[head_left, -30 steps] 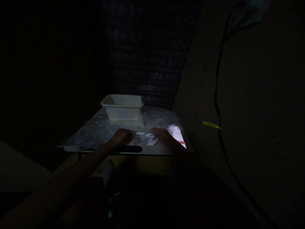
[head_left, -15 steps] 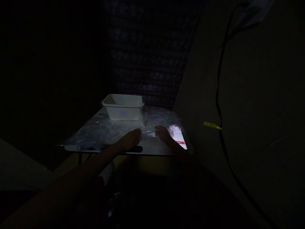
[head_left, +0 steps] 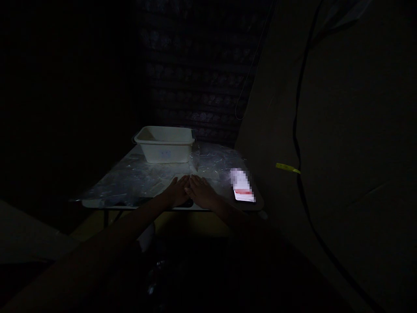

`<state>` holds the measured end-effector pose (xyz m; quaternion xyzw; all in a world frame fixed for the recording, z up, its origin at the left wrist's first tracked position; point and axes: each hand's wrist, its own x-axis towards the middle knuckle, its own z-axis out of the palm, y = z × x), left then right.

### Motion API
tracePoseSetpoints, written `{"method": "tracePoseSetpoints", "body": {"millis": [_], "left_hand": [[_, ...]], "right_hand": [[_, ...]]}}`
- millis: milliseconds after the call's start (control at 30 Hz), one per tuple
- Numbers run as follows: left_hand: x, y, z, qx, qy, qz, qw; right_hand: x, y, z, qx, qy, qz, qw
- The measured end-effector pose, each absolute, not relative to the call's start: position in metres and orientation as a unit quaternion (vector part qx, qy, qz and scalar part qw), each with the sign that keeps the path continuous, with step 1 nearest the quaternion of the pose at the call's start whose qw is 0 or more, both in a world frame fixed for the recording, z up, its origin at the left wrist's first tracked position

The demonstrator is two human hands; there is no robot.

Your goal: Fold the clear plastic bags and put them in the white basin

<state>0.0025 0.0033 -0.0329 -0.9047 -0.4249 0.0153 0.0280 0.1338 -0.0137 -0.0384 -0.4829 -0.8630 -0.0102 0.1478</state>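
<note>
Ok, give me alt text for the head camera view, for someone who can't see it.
In a dark room, a left hand and right hand lie flat, side by side, on a plastic-covered table. A white tub stands behind; a lit phone lies right.

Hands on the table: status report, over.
Left hand and right hand flat, open, side by side on clear plastic sheet. White tub behind. Lit phone right.
</note>
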Motion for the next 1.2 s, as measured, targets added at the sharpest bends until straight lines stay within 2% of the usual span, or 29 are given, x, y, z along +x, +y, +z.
{"method": "tracePoseSetpoints", "body": {"millis": [333,900,1200], "left_hand": [[0.000,0.005,-0.038,-0.902,-0.431,0.016,0.033],[0.002,0.004,-0.040,-0.893,-0.449,-0.001,0.021],[-0.003,-0.005,-0.021,-0.905,-0.425,-0.003,-0.006]], "right_hand": [[0.141,-0.022,-0.038,-0.542,-0.834,-0.027,0.098],[0.164,-0.033,-0.046,-0.635,-0.765,-0.041,0.101],[0.184,-0.024,-0.022,-0.614,-0.777,-0.059,0.126]]}}
